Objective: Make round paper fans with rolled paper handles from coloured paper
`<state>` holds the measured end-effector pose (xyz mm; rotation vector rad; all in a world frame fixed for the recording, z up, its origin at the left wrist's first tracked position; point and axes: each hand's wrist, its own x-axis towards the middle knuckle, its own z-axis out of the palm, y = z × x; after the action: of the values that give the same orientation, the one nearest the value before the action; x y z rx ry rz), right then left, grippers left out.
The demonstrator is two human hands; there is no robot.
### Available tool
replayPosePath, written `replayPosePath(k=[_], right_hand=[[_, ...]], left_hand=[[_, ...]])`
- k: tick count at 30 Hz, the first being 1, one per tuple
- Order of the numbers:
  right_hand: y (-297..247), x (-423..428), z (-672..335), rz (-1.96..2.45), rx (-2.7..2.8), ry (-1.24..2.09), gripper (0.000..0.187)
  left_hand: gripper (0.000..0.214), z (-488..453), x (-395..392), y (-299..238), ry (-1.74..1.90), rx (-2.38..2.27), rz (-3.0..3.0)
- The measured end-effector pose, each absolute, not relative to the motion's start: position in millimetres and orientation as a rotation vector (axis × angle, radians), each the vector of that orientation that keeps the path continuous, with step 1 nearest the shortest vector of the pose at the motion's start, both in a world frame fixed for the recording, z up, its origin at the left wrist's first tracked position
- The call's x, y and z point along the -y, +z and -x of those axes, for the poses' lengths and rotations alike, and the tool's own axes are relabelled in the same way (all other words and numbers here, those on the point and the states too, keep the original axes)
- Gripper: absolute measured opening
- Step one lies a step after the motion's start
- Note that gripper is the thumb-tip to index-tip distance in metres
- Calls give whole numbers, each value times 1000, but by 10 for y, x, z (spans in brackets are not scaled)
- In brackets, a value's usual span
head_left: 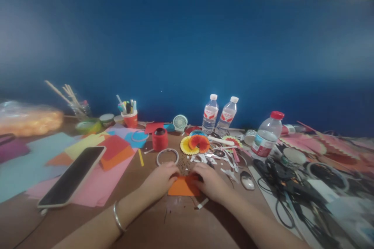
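Open bench (157, 235) fronts the orange paper (183, 187); rosettes (201, 142) and bottles (209, 118) bar its far side, a phone (71, 177) its left, cables (288, 181) its right.

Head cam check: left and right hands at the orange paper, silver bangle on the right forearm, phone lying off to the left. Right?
Wrong forearm: the head view shows the silver bangle on the left one. Left hand and right hand at the orange paper, phone off to the left: fine.
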<state>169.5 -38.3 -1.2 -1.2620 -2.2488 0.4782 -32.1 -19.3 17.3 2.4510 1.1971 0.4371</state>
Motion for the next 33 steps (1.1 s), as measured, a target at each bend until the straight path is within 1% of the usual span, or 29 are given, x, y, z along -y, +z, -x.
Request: replayPosePath(k=[9, 15, 19, 33], right_hand=[[-106, 283, -1798, 1121, 2316, 479, 19], [-87, 309, -1798, 1126, 2442, 362, 30], [-92, 317, -1775, 1180, 2466, 284, 26], [-146, 272, -1759, 1167, 2471, 307, 21]], left_hand=[[18, 366, 115, 64, 366, -1111, -2551], [23, 397, 107, 27, 221, -1051, -2724], [25, 410, 121, 8, 146, -1051, -2834], [18, 352, 225, 132, -68, -1117, -2955]])
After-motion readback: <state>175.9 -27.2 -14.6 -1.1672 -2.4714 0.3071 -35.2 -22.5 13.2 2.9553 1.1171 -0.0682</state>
